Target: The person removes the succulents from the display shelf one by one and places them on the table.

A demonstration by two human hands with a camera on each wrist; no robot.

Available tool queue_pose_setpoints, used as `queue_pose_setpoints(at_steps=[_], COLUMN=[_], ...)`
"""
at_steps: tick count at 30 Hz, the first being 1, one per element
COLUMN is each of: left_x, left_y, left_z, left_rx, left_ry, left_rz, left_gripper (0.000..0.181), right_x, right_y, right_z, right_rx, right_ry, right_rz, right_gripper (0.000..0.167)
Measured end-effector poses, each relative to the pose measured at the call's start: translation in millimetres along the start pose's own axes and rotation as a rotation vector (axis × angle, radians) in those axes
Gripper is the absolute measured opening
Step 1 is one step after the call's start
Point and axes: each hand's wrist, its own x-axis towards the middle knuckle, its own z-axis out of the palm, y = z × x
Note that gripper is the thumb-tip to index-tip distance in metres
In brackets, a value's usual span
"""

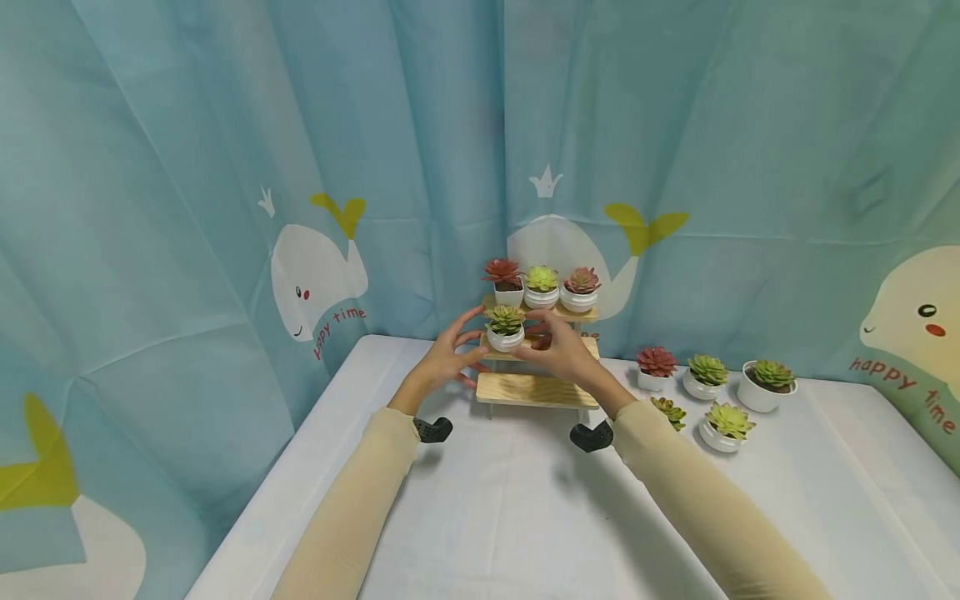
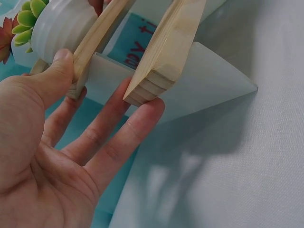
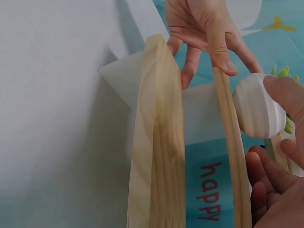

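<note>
A small white ribbed pot with a green succulent [image 1: 506,328] sits at the left end of the middle step of a wooden tiered plant stand [image 1: 536,390]. My right hand [image 1: 561,350] holds this pot from the right, its thumb against the pot's side in the right wrist view. At the stand's left end is my left hand [image 1: 447,357]. Its thumb presses the middle step's edge beside the pot, with a finger under that step, while other fingertips [image 2: 151,110] touch the end of the lowest step.
On the top step stand a red succulent [image 1: 508,293], a yellow-green one [image 1: 542,298] and a pinkish one [image 1: 581,300]. Several more potted succulents, including a larger white pot [image 1: 757,395], stand on the white table [image 1: 495,517] to the right. A blue curtain [image 1: 442,150] hangs behind.
</note>
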Motion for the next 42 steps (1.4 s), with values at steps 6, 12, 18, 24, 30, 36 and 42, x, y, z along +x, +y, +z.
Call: queue_pose_setpoints(at_steps=[6, 12, 18, 24, 30, 36, 42], left_x=[0.0, -0.1, -0.6, -0.9, -1.9, -1.5, -2.2], left_y=[0.1, 0.3, -0.1, 0.4, 1.1, 0.4, 0.0], left_z=[0.2, 0.2, 0.7, 1.1, 1.7, 1.7, 2.2], left_rx=[-0.009, 0.004, 0.018, 0.014, 0.018, 0.017, 0.013], left_ry=[0.000, 0.001, 0.008, 0.018, 0.017, 0.018, 0.013], left_rz=[0.003, 0.003, 0.009, 0.007, 0.009, 0.010, 0.010], left_gripper=[0.075, 0.075, 0.075, 0.076, 0.077, 0.076, 0.077], right_x=[4.4, 7.7, 9.9, 10.6, 9.4, 8.7, 8.8], right_y=[-1, -2, -2, -2, -4, -5, -4], right_z=[6, 10, 13, 16, 16, 16, 16], right_rx=[-0.026, -0.058, -0.072, -0.094, -0.119, -0.113, -0.103], right_ry=[0.009, 0.038, 0.063, 0.068, 0.069, 0.066, 0.068], right_rz=[0.028, 0.042, 0.040, 0.029, 0.032, 0.031, 0.020], right_gripper=[0.071, 0.073, 0.071, 0.067, 0.066, 0.065, 0.063])
